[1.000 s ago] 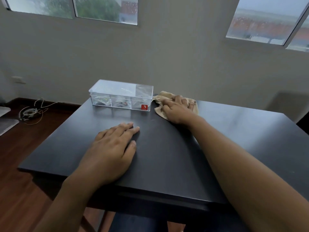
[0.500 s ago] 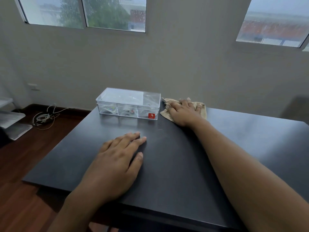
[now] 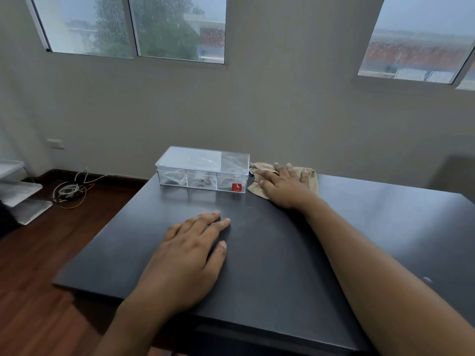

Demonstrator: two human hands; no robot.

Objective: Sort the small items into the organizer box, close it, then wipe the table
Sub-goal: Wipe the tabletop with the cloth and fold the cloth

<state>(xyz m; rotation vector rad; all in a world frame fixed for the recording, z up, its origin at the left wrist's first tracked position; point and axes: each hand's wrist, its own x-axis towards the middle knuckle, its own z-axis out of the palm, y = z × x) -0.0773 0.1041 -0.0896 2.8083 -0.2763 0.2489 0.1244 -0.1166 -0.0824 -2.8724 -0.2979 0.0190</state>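
At lower centre the left hand (image 3: 189, 255) is laid flat on the table (image 3: 385, 227), fingers straight. At centre the closed box (image 3: 203, 169) is seen; just right, the cloth (image 3: 309, 177) is pressed under the right hand (image 3: 281, 185), fingers spread. The box could be knocked by a leftward wipe.

- A pale wall (image 3: 282, 111) stands behind the table.
- Two rain-streaked windows sit high in it: a sliding window (image 3: 133, 27) at left, a second window (image 3: 416, 39) at right.
- A wall socket (image 3: 55, 144) is low on the left.
- A tangle of cables (image 3: 70, 190) lies on the wooden floor (image 3: 33, 317), near the dark skirting board.
- White shelves (image 3: 18, 194) stand at the far left edge.
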